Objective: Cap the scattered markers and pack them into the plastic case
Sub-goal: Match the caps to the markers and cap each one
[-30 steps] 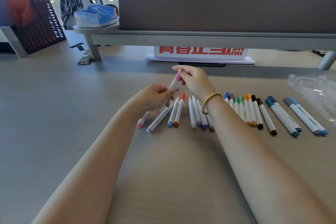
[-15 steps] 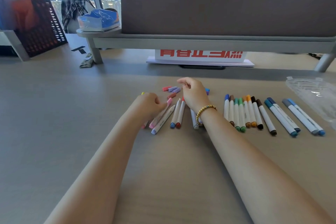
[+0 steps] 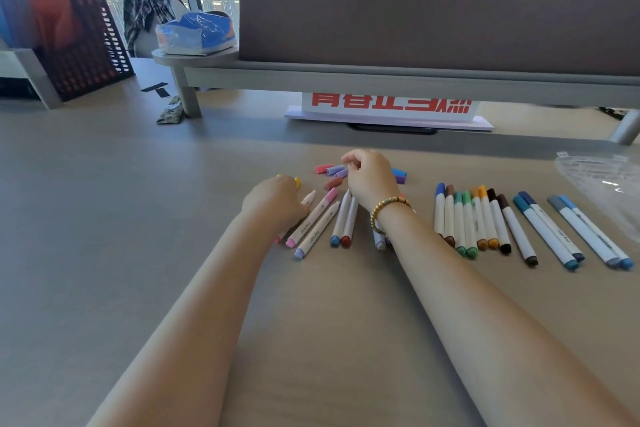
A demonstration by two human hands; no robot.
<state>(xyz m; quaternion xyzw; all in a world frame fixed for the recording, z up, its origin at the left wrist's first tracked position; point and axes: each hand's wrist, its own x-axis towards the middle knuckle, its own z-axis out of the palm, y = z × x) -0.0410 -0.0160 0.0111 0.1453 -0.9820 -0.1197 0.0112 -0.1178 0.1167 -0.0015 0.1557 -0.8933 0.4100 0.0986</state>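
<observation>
The right hand (image 3: 372, 180) reaches, fingers curled, over the loose pastel marker caps (image 3: 334, 172) at the far side, seemingly picking one, while the left hand (image 3: 273, 203) rests on the uncapped white markers (image 3: 317, 222), grip hidden; the clear plastic case (image 3: 602, 184) waits far right.

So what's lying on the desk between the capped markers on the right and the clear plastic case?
Nothing: the head view shows bare desk between the capped markers and the plastic case.
</observation>
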